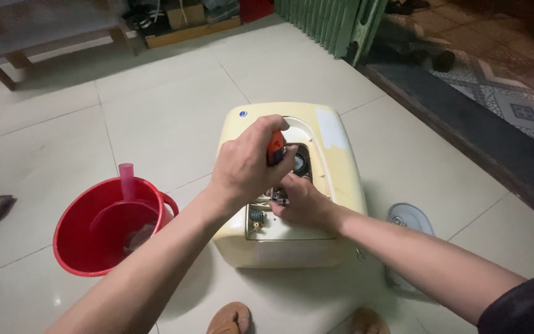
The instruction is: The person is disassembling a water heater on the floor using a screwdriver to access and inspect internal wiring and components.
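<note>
A cream box-shaped appliance [335, 154] lies on the tiled floor with an opening in its top face that shows metal parts and wiring. My left hand [245, 164] is closed around a screwdriver with an orange and black handle [275, 147], held upright over the opening. My right hand [301, 201] rests inside the opening, its fingers pinched on small metal parts beside the screwdriver's tip. A small blue-ringed fitting [256, 216] sits in the opening's near left corner.
A red bucket [72, 232] holding a pink scoop [127, 180] stands to the left. A round grey cover plate [410, 219] lies on the floor at the right. A wooden bench [7, 43] stands far left, a green folding gate [335, 25] at the back. My sandalled feet [230, 318] are below.
</note>
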